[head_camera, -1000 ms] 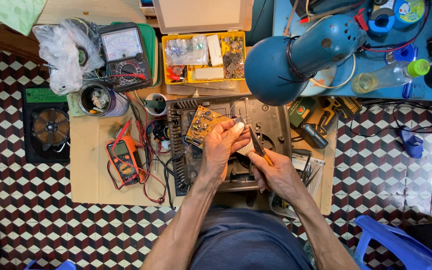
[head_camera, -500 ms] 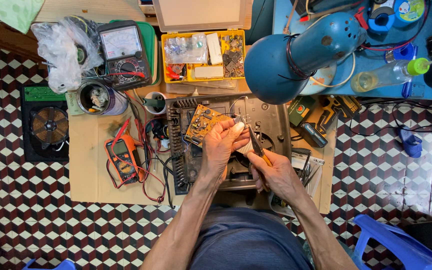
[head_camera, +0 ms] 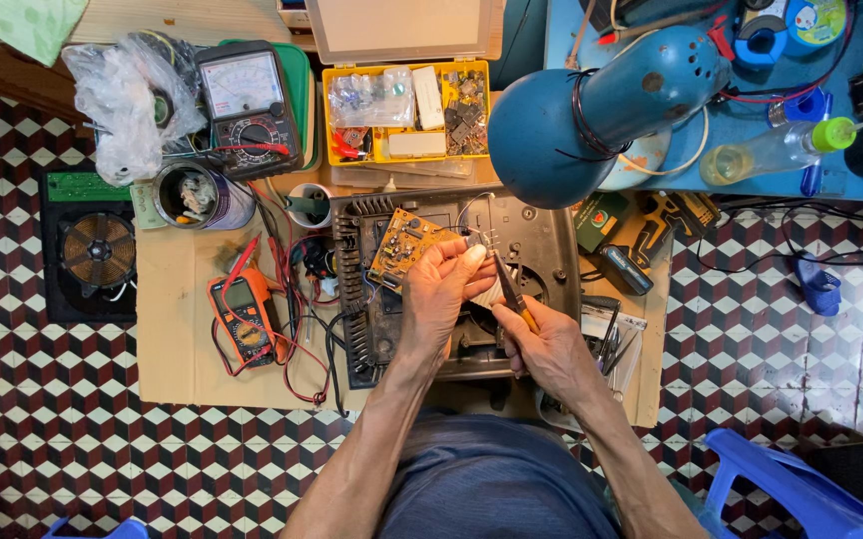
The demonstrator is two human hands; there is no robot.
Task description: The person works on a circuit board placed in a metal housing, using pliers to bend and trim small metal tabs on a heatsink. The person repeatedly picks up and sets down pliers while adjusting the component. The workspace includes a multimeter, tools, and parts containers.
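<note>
Both hands meet over the opened grey appliance (head_camera: 541, 240): left hand (head_camera: 443, 289) pinches the yellow circuit board (head_camera: 403, 245); right hand (head_camera: 549, 344) grips a slim tool (head_camera: 507, 284), seemingly tweezers, pointing up-left toward the board's right edge.

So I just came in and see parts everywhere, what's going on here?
A person sits over an opened appliance chassis on cardboard on the floor. Their left hand grips a small white part beside the yellow circuit board, while the right hand holds a thin tool with a yellow handle against it. An orange multimeter and a blue lamp sit nearby.
</note>
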